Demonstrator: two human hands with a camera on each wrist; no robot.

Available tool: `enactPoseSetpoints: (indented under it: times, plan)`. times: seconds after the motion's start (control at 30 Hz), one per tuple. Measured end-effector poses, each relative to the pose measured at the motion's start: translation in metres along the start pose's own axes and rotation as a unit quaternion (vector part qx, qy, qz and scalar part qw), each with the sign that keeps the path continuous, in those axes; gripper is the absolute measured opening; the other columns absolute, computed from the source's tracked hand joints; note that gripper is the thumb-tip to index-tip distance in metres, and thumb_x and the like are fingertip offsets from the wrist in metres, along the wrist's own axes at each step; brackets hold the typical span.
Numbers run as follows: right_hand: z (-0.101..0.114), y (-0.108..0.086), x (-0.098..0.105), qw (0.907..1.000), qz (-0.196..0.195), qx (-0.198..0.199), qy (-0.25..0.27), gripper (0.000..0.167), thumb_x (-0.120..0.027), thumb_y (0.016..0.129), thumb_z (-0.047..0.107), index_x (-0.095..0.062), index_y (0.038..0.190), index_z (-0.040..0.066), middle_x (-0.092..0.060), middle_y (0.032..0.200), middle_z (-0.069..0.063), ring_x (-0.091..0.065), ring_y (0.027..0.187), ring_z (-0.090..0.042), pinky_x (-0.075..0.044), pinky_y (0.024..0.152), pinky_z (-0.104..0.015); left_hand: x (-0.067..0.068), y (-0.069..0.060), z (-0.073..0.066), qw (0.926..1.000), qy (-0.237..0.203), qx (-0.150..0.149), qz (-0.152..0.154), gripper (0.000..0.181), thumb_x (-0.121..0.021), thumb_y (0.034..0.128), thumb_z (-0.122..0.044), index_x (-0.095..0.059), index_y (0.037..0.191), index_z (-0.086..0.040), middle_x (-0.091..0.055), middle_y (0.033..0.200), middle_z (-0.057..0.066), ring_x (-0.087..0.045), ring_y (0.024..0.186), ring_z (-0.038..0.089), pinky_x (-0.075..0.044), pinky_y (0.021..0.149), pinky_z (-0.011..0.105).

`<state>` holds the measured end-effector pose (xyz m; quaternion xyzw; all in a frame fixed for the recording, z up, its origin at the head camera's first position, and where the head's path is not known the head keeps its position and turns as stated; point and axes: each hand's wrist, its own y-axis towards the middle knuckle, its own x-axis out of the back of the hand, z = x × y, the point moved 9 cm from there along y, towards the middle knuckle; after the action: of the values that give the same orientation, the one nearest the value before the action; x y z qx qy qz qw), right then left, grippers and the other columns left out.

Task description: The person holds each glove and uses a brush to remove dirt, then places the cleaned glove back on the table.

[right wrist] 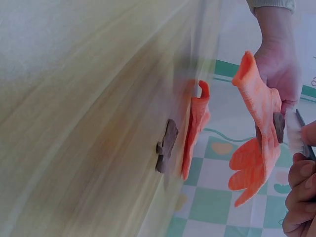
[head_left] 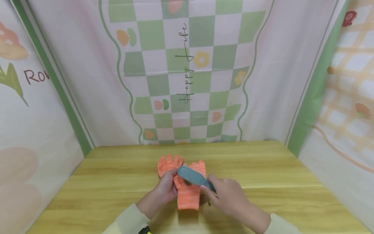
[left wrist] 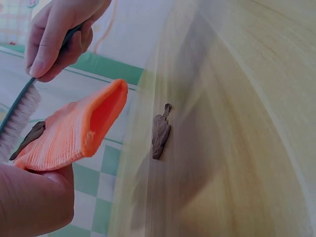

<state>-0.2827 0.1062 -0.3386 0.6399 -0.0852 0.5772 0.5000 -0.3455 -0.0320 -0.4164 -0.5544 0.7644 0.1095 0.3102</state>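
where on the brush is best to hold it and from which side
Probably by the narrow handle, coming from the person's right, as the right hand does. The brush slants so its handle end points right and toward the person, while the bristles on its wider head face the held orange glove and should be left free.
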Motion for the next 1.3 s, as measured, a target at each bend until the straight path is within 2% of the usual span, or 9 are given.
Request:
enactPoseSetpoints:
  times: [0.13,0.33,0.53,0.7,0.97,1.1,1.2,1.3]
  plan:
    - [-0.001,0.0,-0.001,1.0,0.008,-0.006,-0.001,0.025,-0.061,0.096,0.035,-0.052,0.083,0.016,-0.034,0.056,0.016,-0.027,0.045,0.003,-0.024,0.04,-0.018,0.001,0.0,-0.001,0.9999,0.013,-0.005,-0.006,0.05,-0.031,0.1028,-0.014,-0.026,0.148,0.007,-0.065,0.114,0.006,-0.06,0.109,0.016,-0.046,0.097,0.032]
    - [-0.005,-0.003,-0.002,0.9997,0.019,-0.014,-0.011,0.025,-0.061,0.096,0.035,-0.053,0.085,0.015,-0.036,0.056,0.015,-0.028,0.046,0.001,-0.026,0.041,-0.018,0.003,0.002,0.001,0.9998,-0.004,-0.002,-0.021,0.05,-0.037,0.1021,-0.014,-0.027,0.145,0.011,-0.06,0.124,0.015,-0.056,0.118,0.023,-0.043,0.101,0.035]
    - [-0.011,-0.008,-0.001,0.9993,0.024,-0.022,-0.019,0.023,-0.063,0.095,0.034,-0.058,0.088,0.012,-0.038,0.056,0.017,-0.029,0.045,0.002,-0.028,0.04,-0.017,0.005,0.002,0.002,0.9994,-0.013,-0.002,-0.031,0.051,-0.034,0.1036,-0.015,-0.023,0.145,0.013,-0.04,0.144,0.025,-0.044,0.13,0.031,-0.04,0.105,0.038]
    - [-0.018,-0.013,0.001,0.9989,0.024,-0.031,-0.024,0.023,-0.064,0.095,0.033,-0.062,0.092,0.01,-0.04,0.057,0.016,-0.031,0.046,0.002,-0.029,0.041,-0.018,0.006,0.003,0.001,0.9995,-0.018,-0.002,-0.024,0.051,-0.031,0.1043,-0.017,-0.021,0.145,0.012,-0.029,0.15,0.027,-0.033,0.137,0.034,-0.035,0.108,0.039]
    - [-0.03,-0.02,0.005,0.9966,0.045,-0.067,-0.02,0.023,-0.063,0.095,0.033,-0.06,0.089,0.011,-0.034,0.054,0.015,-0.026,0.044,0.002,-0.027,0.04,-0.018,0.01,0.002,0.002,0.9995,-0.011,0.001,-0.031,0.05,-0.032,0.1039,-0.018,-0.024,0.144,0.011,-0.034,0.148,0.025,-0.037,0.134,0.033,-0.036,0.107,0.04]
    - [-0.032,-0.017,0.01,0.9967,0.035,-0.071,-0.014,0.024,-0.062,0.096,0.034,-0.055,0.082,0.016,-0.032,0.054,0.016,-0.024,0.044,0.003,-0.024,0.04,-0.018,0.008,0.003,0.003,0.9994,-0.018,0.005,-0.029,0.051,-0.033,0.1041,-0.017,-0.022,0.145,0.011,-0.033,0.149,0.025,-0.036,0.135,0.034,-0.036,0.108,0.04]
    - [-0.025,-0.011,0.013,0.9981,0.019,-0.057,-0.01,0.024,-0.062,0.096,0.034,-0.054,0.081,0.017,-0.034,0.055,0.016,-0.026,0.045,0.002,-0.025,0.04,-0.018,0.007,0.004,0.005,0.9992,-0.025,0.009,-0.031,0.05,-0.034,0.1042,-0.017,-0.024,0.145,0.011,-0.047,0.138,0.023,-0.044,0.129,0.031,-0.038,0.106,0.039]
    - [-0.015,-0.003,0.013,0.9991,0.014,-0.04,-0.008,0.024,-0.061,0.096,0.034,-0.056,0.084,0.015,-0.038,0.058,0.015,-0.029,0.046,0.002,-0.028,0.041,-0.018,0.003,0.005,0.007,0.9994,-0.029,0.01,-0.015,0.047,-0.034,0.1041,-0.016,-0.029,0.142,0.011,-0.061,0.119,0.012,-0.057,0.114,0.022,-0.042,0.102,0.036]
